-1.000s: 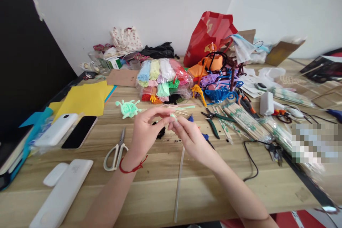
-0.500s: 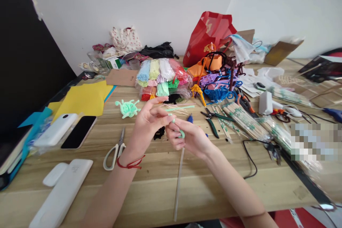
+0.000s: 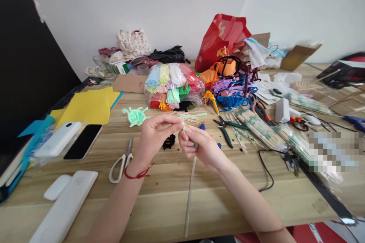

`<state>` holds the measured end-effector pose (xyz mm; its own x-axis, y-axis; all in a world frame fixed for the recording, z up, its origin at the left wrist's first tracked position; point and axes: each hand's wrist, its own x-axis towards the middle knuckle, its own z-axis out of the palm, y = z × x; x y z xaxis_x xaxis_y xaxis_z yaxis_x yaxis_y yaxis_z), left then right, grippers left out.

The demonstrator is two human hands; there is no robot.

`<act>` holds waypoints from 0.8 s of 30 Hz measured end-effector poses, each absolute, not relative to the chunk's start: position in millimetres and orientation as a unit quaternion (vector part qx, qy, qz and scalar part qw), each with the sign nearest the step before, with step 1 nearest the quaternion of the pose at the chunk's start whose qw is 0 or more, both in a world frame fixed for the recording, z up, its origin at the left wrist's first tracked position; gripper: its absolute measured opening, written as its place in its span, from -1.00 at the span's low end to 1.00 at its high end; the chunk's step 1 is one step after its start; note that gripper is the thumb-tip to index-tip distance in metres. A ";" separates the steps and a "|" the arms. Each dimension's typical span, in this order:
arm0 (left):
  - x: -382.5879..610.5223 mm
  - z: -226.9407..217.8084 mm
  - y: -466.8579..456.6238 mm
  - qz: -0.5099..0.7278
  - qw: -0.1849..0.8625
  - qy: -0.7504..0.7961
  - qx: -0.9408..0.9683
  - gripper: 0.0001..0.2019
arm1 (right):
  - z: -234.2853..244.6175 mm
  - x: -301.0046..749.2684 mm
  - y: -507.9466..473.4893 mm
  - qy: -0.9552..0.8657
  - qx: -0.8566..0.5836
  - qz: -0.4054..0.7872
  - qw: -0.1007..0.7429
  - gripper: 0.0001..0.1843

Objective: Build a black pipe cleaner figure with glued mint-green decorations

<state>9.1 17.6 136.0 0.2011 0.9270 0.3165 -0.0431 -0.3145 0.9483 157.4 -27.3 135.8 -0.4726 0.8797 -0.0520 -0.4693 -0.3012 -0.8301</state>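
Between my two hands is a short mint-green pipe cleaner (image 3: 184,127), mostly hidden by fingers. My left hand (image 3: 155,133), with a red string at the wrist, pinches its upper end between thumb and fingertips. My right hand (image 3: 200,145) is closed around the lower part, thumb and forefinger near the left fingertips. A curled mint-green pipe cleaner piece (image 3: 135,116) lies on the table beyond my left hand. Behind the fingers sits a small black fuzzy coil (image 3: 169,142). A clear thin rod (image 3: 190,197) lies on the wood below my right hand.
Scissors (image 3: 122,163), a phone (image 3: 83,141) and white power banks (image 3: 67,209) lie left. Bagged pipe cleaners (image 3: 173,83) stand behind, a red bag (image 3: 222,41) farther back. Black-handled cutters (image 3: 226,131), bundled sticks (image 3: 261,127) and a black cable (image 3: 265,172) lie right.
My left fingers, raised and spread before, have come down and together around the pipe cleaner's end. Less green shows below my right hand. The view has shifted slightly.
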 end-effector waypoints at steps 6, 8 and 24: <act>12.8 138.4 17.3 0.532 0.574 0.326 0.530 -0.69 | 137.0 156.7 -26.2 -0.357 -0.226 0.805 0.417 -0.71; 11.4 139.2 20.1 0.565 0.560 0.322 0.512 -0.64 | 136.9 155.7 -26.2 -0.337 -0.210 0.823 0.406 -0.72; -23.8 144.9 41.5 0.586 0.567 0.324 0.480 -0.62 | 121.2 150.9 -24.6 -0.218 -0.146 0.910 0.321 -0.59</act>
